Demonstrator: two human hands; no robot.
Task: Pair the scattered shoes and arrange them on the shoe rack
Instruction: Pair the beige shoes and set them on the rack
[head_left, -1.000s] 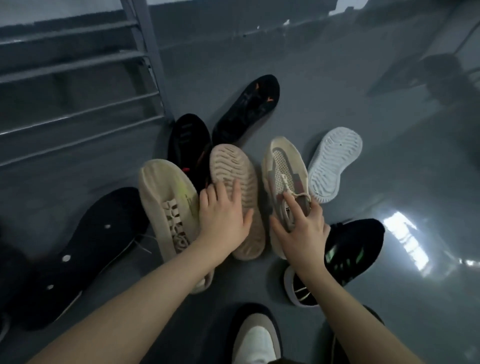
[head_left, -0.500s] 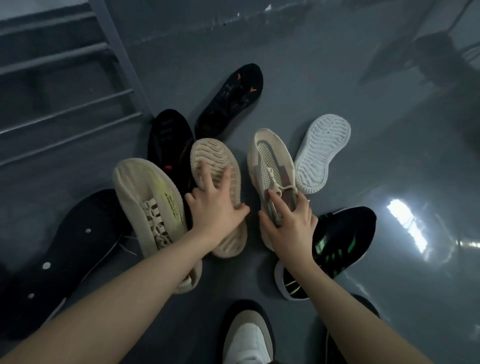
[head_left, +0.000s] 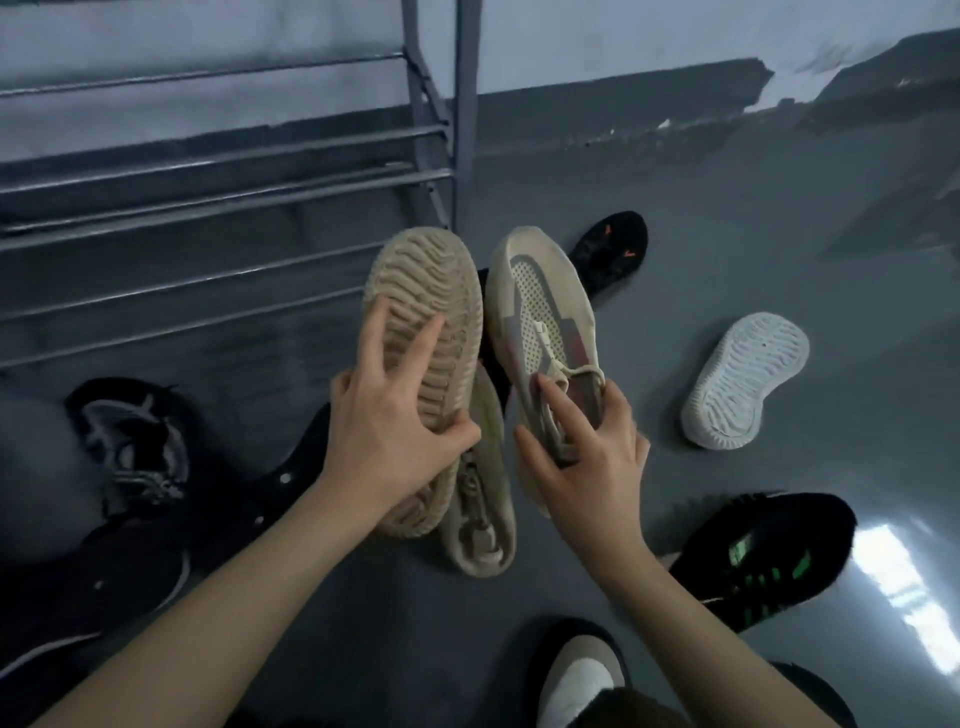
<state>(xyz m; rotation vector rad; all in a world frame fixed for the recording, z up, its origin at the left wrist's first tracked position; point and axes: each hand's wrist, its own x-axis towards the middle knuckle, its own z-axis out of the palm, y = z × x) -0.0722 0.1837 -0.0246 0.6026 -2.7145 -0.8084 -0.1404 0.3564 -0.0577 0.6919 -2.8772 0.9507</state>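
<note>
My left hand (head_left: 387, 421) grips a beige shoe (head_left: 423, 322) turned sole-up, thumb hooked under its edge, fingers spread over the ribbed sole. My right hand (head_left: 582, 452) holds the matching beige knit sneaker (head_left: 540, 317) upright, fingers at its laces and collar. Both shoes hang above the floor, toes pointing toward the grey metal shoe rack (head_left: 218, 187) at the upper left. Another beige shoe (head_left: 480, 519) lies on the floor beneath them, partly hidden.
Scattered on the grey floor: a white shoe sole-up (head_left: 745, 379) at right, a black shoe with green stripes (head_left: 763, 561), a black shoe with orange marks (head_left: 610, 249), dark shoes at left (head_left: 130, 441). My own shoe (head_left: 576, 680) is at the bottom.
Both hands have lifted the two beige shoes off the floor and carried them toward the rack. The view has swung left, bringing the rack closer.
</note>
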